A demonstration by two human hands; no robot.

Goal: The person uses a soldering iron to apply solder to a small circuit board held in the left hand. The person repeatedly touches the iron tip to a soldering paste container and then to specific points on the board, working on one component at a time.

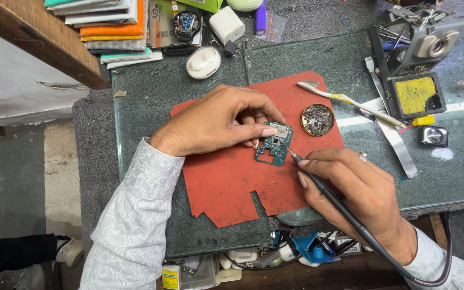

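Note:
A small teal circuit board lies on a red rubber mat on the glass-topped bench. My left hand pins the board down, thumb pressed on its top edge. My right hand grips a dark soldering iron like a pen. Its fine tip touches the board's middle. The iron's cable runs off toward the lower right.
A round tin of flux sits on the mat's right edge, with a toothbrush beside it. A soldering stand with a yellow sponge stands at the right. Stacked boxes, a white charger and small parts crowd the back edge.

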